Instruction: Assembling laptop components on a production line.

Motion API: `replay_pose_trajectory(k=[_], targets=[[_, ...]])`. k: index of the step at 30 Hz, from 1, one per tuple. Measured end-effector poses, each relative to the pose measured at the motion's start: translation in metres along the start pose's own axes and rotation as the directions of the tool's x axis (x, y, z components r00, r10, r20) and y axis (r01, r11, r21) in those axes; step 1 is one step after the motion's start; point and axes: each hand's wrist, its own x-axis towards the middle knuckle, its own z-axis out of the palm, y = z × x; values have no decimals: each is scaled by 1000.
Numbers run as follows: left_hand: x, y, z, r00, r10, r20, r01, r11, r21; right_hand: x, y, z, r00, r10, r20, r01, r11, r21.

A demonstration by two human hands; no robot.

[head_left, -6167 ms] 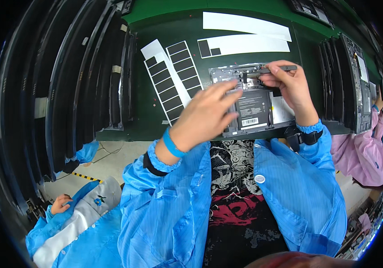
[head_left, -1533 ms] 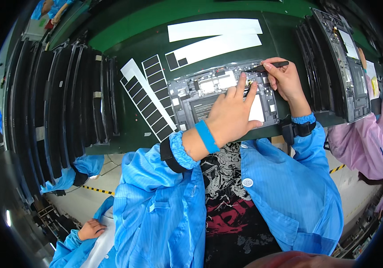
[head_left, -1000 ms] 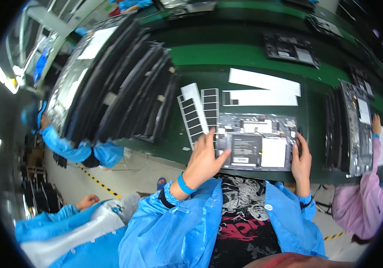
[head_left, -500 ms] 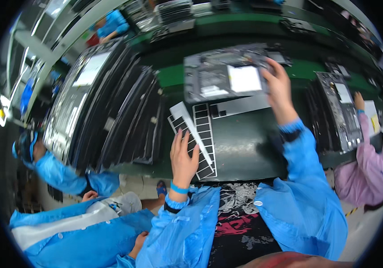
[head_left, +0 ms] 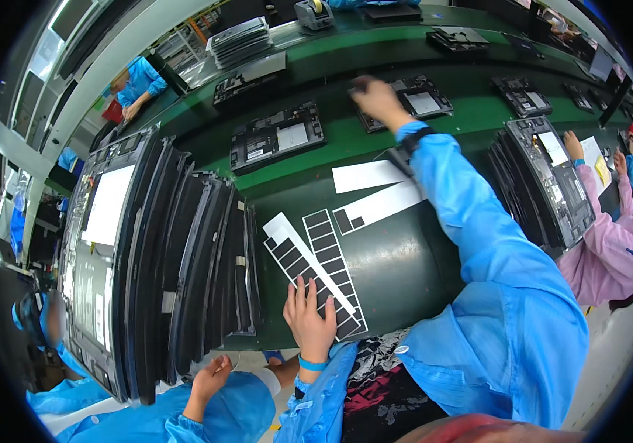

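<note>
My left hand [head_left: 309,321] lies with spread fingers over the lower end of the black-and-white label strips [head_left: 294,262], fingertips on or just above them. A narrow white strip [head_left: 309,262] crosses these labels. My right hand [head_left: 381,102] reaches far out to the left part of an opened laptop base [head_left: 423,100] on the green belt. Its fingers are blurred and partly hidden, so their grip is unclear. Another laptop base [head_left: 278,136], with a white patch, lies on the belt to the left of that hand.
Stacks of laptop bases stand at left [head_left: 165,251] and right [head_left: 549,177]. White sheets [head_left: 379,207] lie beneath my right forearm. More bases [head_left: 523,97] are along the belt, with a tape dispenser [head_left: 314,15] beyond. Co-workers are at both sides; one hand [head_left: 212,376] is near my left.
The laptop base that was in my right hand now lies on the belt, out of that hand. My right hand has moved farther away to another base. My left hand stays by the labels.
</note>
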Motion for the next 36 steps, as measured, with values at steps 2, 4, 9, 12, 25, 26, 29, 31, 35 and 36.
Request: replay_pose_trajectory(k=[2, 4, 9, 12, 25, 26, 29, 31, 35, 36], targets=[[6, 6, -2, 1000, 18, 13, -18, 1000, -4, 9, 71, -47, 936, 80, -343, -156, 967, -201], [7, 5, -1, 999, 22, 26, -22, 1000, 9, 1, 134, -79, 868, 159, -470, -356, 859, -369], [7, 2, 1, 999, 16, 36, -16, 1000, 5, -23, 175, -88, 830, 389, -399, -494, 845, -204], [8, 0, 2, 1000, 23, 18, -23, 1000, -19, -4, 225, -79, 814, 484, -321, -307, 827, 471], [5, 10, -4, 998, 45, -31, -46, 999, -26, -125, 38, -137, 767, 588, -256, -54, 457, 888], [10, 18, -9, 998, 62, -21, -64, 991, -115, -151, 29, -145, 774, 587, -237, -63, 444, 894], [21, 48, -17, 997, 14, 76, 34, 806, -591, -235, 7, -172, 809, 560, -179, -119, 455, 882], [20, 66, -19, 954, -53, 294, 287, 431, -855, -283, -3, -174, 826, 555, -95, -197, 443, 875], [17, 93, -26, 796, -117, 594, 544, 568, -618, -371, 6, -174, 865, 498, -63, -271, 569, 777], [9, 82, -11, 875, -50, 481, 341, 769, -540, -385, 5, -174, 841, 539, -47, -317, 561, 765]])
